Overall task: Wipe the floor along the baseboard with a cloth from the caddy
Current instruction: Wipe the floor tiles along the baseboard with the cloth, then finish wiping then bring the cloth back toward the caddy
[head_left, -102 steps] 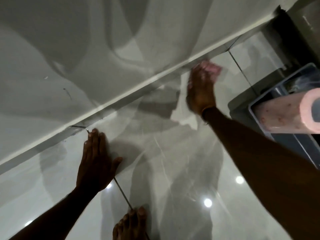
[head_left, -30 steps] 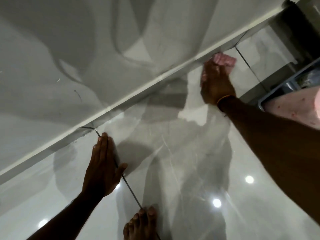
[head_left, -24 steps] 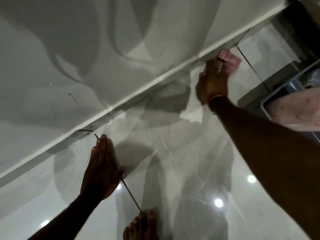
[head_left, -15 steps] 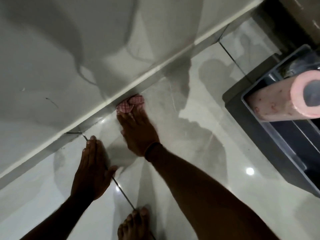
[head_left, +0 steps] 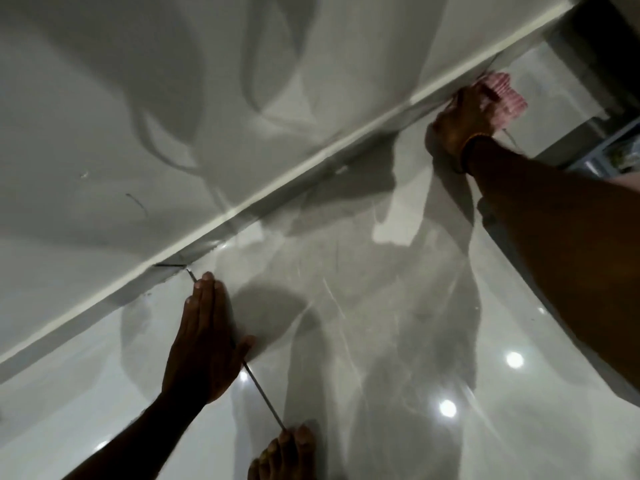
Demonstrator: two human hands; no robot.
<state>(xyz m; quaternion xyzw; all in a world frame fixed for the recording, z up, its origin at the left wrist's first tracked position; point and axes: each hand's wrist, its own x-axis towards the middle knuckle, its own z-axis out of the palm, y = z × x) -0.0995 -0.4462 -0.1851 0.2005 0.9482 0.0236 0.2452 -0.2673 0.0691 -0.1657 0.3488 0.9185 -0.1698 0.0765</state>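
Observation:
A pink checked cloth lies on the glossy grey floor right against the white baseboard, at the upper right. My right hand presses down on the cloth, arm stretched far out. My left hand rests flat on the floor tile near the baseboard, fingers together, holding nothing. The caddy shows only as a corner at the right edge, partly hidden by my right arm.
My bare foot stands at the bottom middle on a dark grout line. A dark vertical edge closes the wall at the top right. Ceiling lights glint off the floor at the lower right.
My right hand has swept the cloth along the baseboard from near my left hand out to the far right. The left hand has stayed flat on the floor.

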